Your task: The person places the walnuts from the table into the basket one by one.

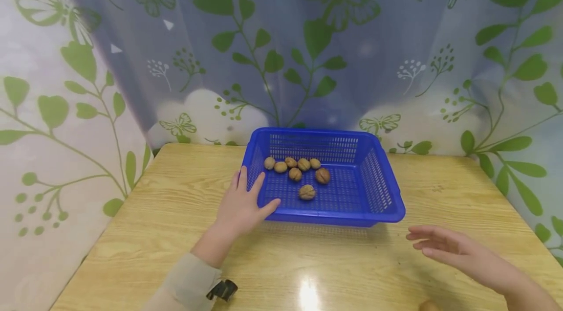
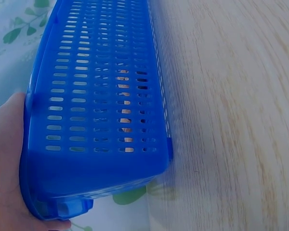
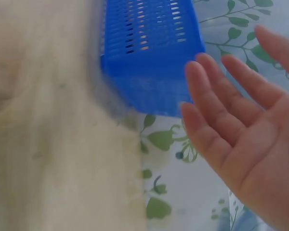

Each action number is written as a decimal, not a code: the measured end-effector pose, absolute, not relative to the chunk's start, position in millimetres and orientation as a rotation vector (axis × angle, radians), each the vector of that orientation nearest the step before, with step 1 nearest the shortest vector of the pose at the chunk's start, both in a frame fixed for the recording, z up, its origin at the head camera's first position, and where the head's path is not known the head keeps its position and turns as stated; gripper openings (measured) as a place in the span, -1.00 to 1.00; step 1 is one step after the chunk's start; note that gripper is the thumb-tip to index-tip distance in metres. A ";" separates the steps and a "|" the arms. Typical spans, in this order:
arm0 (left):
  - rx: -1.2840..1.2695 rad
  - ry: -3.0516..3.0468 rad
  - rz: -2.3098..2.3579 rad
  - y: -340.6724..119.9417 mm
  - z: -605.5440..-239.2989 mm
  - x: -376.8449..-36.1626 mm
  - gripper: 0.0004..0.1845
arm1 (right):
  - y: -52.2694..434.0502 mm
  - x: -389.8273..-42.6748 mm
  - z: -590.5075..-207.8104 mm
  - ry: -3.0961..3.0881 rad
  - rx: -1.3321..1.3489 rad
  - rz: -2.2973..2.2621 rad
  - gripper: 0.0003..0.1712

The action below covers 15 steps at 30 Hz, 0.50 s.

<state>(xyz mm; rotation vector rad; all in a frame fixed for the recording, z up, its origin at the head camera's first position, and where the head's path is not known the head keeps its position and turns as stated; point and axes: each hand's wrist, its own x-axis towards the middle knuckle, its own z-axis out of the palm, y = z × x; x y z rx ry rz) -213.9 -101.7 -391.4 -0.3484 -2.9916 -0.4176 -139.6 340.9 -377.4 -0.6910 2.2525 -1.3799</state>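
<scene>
Glossy perforated plastic basket (image 1: 387, 188), varnished wood-grain table (image 1: 176, 233), seemingly rough-shelled walnuts (image 1: 307, 192)

Blue basket (image 1: 387, 203) on wooden table (image 1: 154, 233)

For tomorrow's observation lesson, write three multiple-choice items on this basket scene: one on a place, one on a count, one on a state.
1. Where do the walnuts lie?
A. on the table
B. in the basket
C. in the right hand

2. How many walnuts are in the basket?
A. three
B. seven
C. twelve

3. How is the right hand?
A. open, holding nothing
B. a fist
C. gripping the basket

Answers:
1 B: the walnuts lie on the floor of the blue basket.
2 B: seven can be counted.
3 A: the right hand hovers with straight fingers, while the left hand touches the basket.
</scene>
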 end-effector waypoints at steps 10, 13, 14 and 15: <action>-0.334 -3.004 -0.433 -101.9 -393.8 -213.6 -0.10 | 361.3 -111.6 -423.9 2.089 -0.562 -1.200 -0.46; -0.338 -3.001 -0.435 -102.0 -394.4 -214.4 -0.10 | 365.0 -106.5 -434.8 2.094 -0.626 -1.180 -0.47; -0.338 -3.001 -0.434 -102.0 -394.6 -214.7 -0.10 | 366.1 -105.6 -438.3 2.084 -0.669 -1.194 -0.47; -0.339 -3.000 -0.431 -102.0 -394.8 -214.9 -0.10 | 367.2 -104.9 -441.4 2.048 -0.706 -1.227 -0.48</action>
